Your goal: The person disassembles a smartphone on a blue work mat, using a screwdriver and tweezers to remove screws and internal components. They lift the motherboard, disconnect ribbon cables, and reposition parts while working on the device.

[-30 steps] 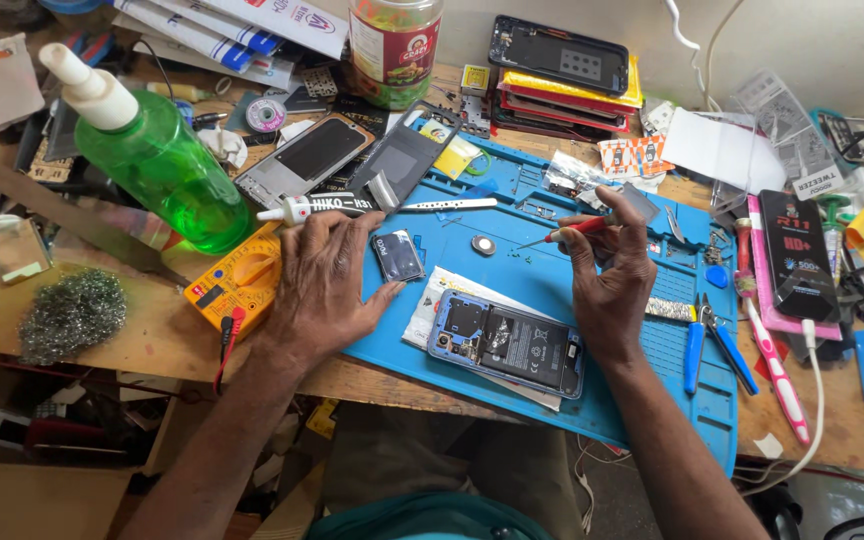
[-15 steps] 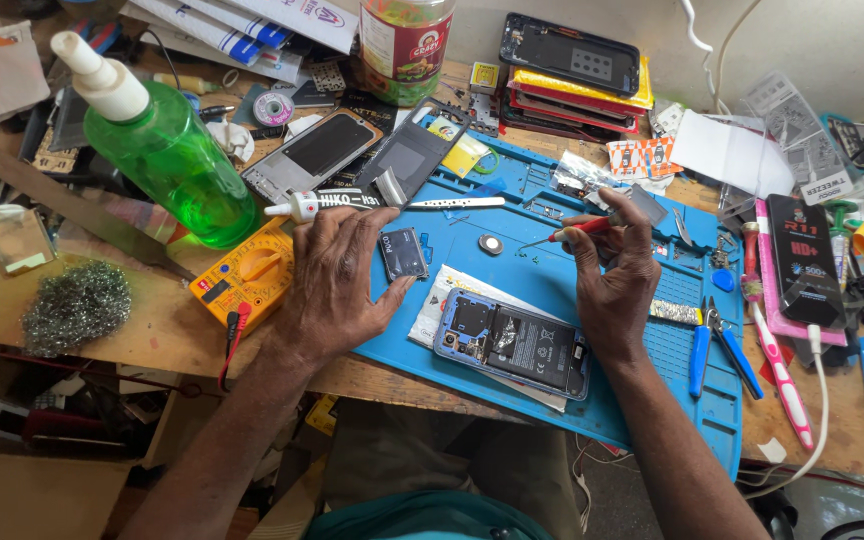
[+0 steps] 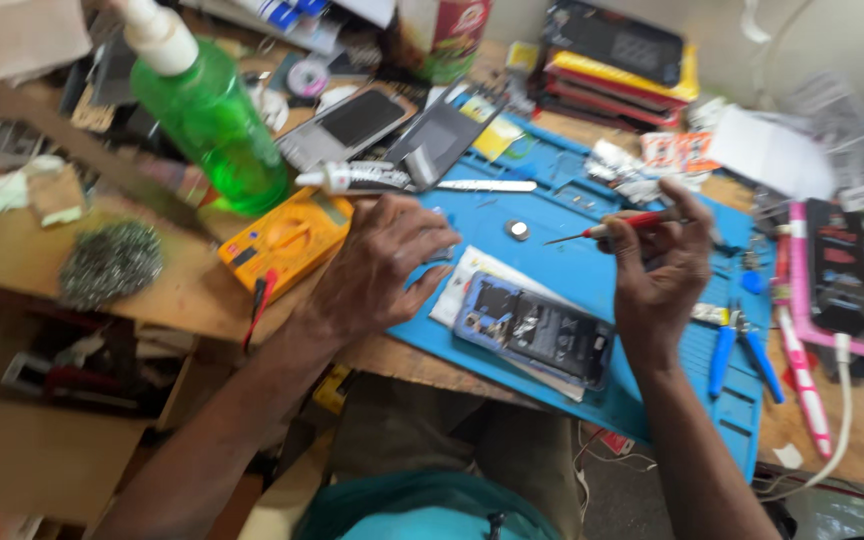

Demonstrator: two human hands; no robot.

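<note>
Two bare hands work over a blue mat (image 3: pixel 572 250) spread on a cluttered wooden worktop (image 3: pixel 182 290). The right hand (image 3: pixel 657 270) has its grip closed around a red-handled screwdriver (image 3: pixel 617 225), pinched between thumb and fingers; the thin metal tip points left, away from the palm, and hangs above the mat. An opened phone (image 3: pixel 537 340) with its inner parts showing lies on a white sheet near the front edge of the mat, just left of and nearer than the right hand, between the two wrists. The left hand (image 3: pixel 382 265) rests palm down at the left border of the mat with its fingers curled; whether its grip holds anything cannot be told, since the fingertips cover that spot. A small round silver piece (image 3: pixel 519 230) sits on the mat between the hands, just left of the screwdriver tip. A yellow multimeter (image 3: pixel 287 240) lies just left of the left hand, with a green spray bottle (image 3: pixel 212 120) farther back. Blue-handled pliers (image 3: pixel 737 350) lie right of the right hand.
</note>
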